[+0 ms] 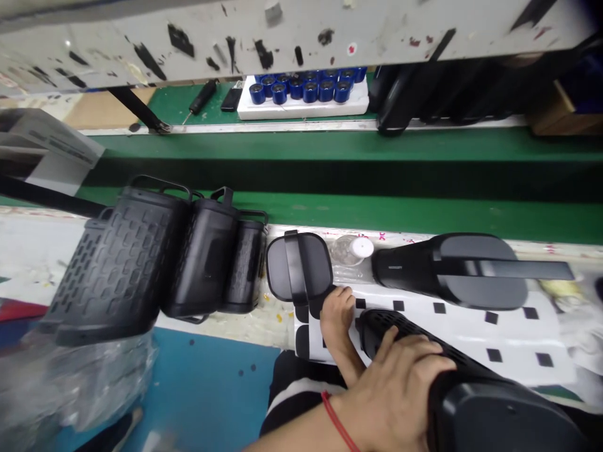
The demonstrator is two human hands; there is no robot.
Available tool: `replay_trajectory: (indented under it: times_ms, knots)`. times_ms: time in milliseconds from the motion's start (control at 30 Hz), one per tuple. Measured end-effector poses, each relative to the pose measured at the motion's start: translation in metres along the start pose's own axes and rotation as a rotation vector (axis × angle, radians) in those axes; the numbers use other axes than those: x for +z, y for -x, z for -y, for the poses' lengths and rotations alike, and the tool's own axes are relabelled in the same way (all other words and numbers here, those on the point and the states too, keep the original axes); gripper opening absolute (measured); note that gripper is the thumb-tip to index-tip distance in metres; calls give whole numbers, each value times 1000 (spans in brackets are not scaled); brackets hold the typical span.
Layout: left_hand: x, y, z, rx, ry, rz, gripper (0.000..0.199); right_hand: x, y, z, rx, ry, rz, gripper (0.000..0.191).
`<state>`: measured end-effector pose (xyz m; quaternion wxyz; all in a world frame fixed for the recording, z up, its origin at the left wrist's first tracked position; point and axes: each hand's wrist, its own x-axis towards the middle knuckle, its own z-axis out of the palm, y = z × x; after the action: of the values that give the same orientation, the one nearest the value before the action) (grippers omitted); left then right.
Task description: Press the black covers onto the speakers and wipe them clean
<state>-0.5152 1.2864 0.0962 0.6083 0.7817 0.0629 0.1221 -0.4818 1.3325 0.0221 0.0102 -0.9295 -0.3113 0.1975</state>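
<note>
My left hand (pixel 400 383), with a red string at the wrist, lies over a large black perforated speaker housing (pixel 499 402) at the lower right, its fingers gripping the upper side. My right hand (pixel 338 309) reaches out from beneath my left arm, its fingers curled at the left end of a white sheet with black square pads (pixel 466 333). Whatever those fingers pinch, if anything, is hidden. Just beyond them stands a black housing with a strap handle (pixel 299 267). Another housing with a long strap (pixel 475 270) lies behind the sheet.
Several black housings (pixel 202 257) stand at the left, beside clear plastic bags (pixel 94 383). A clear bottle with white cap (pixel 362 247) is behind the sheet. Past the green conveyor (pixel 330 210) sit blue cylinders (pixel 309 92) in a white tray and a screwdriver (pixel 203 97). A shelf beam (pixel 292 37) crosses overhead.
</note>
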Motion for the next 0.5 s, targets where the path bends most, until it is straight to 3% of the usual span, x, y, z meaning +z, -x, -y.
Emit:
replay_trajectory:
  times_ms: [167, 300, 400, 500]
  knots:
    - [12, -3, 14, 40, 30, -16, 77, -12, -3, -5, 57, 157, 22, 19]
    - [12, -6, 14, 16, 6, 0, 73, -11, 12, 9, -63, 160, 100, 18]
    - [13, -6, 16, 76, 36, -5, 84, -6, 37, 34, -299, 67, 224, 17]
    - [14, -6, 20, 136, 83, -39, 112, -4, 69, 59, -739, -132, 370, 14]
